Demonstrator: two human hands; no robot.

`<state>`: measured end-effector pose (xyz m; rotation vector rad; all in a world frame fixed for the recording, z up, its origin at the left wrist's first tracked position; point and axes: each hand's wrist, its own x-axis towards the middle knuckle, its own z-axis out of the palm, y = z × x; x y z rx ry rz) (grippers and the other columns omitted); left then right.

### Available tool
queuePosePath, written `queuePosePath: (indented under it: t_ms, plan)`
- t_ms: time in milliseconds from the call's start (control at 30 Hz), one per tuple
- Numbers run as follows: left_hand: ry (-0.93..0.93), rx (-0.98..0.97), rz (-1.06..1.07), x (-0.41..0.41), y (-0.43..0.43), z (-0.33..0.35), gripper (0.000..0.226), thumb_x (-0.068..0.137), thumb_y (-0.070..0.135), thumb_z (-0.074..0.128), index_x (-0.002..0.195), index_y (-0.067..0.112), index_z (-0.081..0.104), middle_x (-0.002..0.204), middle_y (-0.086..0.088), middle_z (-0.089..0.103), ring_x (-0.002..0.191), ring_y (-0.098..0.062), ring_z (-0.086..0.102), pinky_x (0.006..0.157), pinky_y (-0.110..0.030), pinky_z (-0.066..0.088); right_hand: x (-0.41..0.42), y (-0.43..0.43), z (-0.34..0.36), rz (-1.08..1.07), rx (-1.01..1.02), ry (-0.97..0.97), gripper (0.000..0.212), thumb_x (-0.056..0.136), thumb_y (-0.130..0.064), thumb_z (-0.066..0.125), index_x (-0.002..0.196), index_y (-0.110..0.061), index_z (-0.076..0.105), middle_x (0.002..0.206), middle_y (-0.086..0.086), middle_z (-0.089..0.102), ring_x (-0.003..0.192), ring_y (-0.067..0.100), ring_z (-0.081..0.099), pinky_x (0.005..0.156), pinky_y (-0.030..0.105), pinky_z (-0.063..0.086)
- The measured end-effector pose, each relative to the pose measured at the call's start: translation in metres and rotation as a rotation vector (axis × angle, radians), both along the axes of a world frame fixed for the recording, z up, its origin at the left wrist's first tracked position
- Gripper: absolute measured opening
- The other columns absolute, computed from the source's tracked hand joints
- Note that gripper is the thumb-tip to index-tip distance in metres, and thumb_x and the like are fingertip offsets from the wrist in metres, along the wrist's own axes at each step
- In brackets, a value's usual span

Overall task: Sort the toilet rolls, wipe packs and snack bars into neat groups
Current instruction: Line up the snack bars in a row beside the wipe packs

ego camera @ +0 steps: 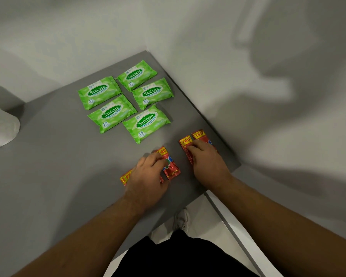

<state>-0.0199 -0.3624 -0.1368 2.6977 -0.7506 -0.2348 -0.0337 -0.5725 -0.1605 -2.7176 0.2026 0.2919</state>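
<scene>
Snack bars at worktop near edge, being grouped; left hand flat, fingers spread on two; right hand pressing two more — next, slide pairs together; wipe packs already grouped.

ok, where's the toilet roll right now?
Head view: the toilet roll sits at the far left edge of the grey table, partly cut off by the frame, well left of the green wipe packs.
</scene>
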Motion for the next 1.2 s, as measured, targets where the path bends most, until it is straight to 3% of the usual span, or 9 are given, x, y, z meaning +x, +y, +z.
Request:
queuePosePath:
  t_ms: [433,700,933,1200]
  plan:
    - [0.019,-0.021,-0.011,0.001,0.003,-0.002,0.050,0.078,0.032,0.084,0.123,0.014,0.072,0.131,-0.008,0.065,0.117,-0.032,0.061,0.096,-0.044,0.055,-0.003,-0.001,0.007,0.016,0.010,-0.028,0.050,0.100,-0.020,0.058,0.149,-0.021,0.047,0.154,0.001,0.043,0.143,0.025,0.037,0.120,0.044,0.031]
    - [0.011,-0.034,0.079,-0.006,0.031,0.001,0.054,0.073,0.036,0.086,0.120,0.012,0.072,0.125,-0.007,0.067,0.108,-0.030,0.062,0.091,-0.045,0.055,-0.012,0.045,0.028,0.144,0.144,-0.256,0.033,0.089,-0.004,0.067,0.121,-0.005,0.069,0.121,0.012,0.065,0.111,0.029,0.060,0.094,0.040,0.053]
    - [0.065,0.027,0.093,-0.005,0.041,0.002,0.061,0.072,0.041,0.088,0.122,0.010,0.073,0.128,-0.008,0.065,0.115,-0.031,0.059,0.099,-0.040,0.051,-0.008,0.073,0.013,0.208,0.085,-0.097,0.049,0.096,-0.013,0.058,0.145,-0.008,0.051,0.148,0.012,0.047,0.134,0.029,0.042,0.113,0.040,0.038]
    - [0.061,0.035,0.082,-0.006,0.041,0.000,0.061,0.073,0.045,0.086,0.123,0.014,0.072,0.132,-0.006,0.064,0.120,-0.031,0.058,0.101,-0.043,0.051,-0.015,0.050,0.007,0.166,0.004,-0.014,0.058,0.096,-0.009,0.057,0.152,-0.016,0.042,0.157,0.006,0.037,0.142,0.026,0.033,0.116,0.039,0.033]
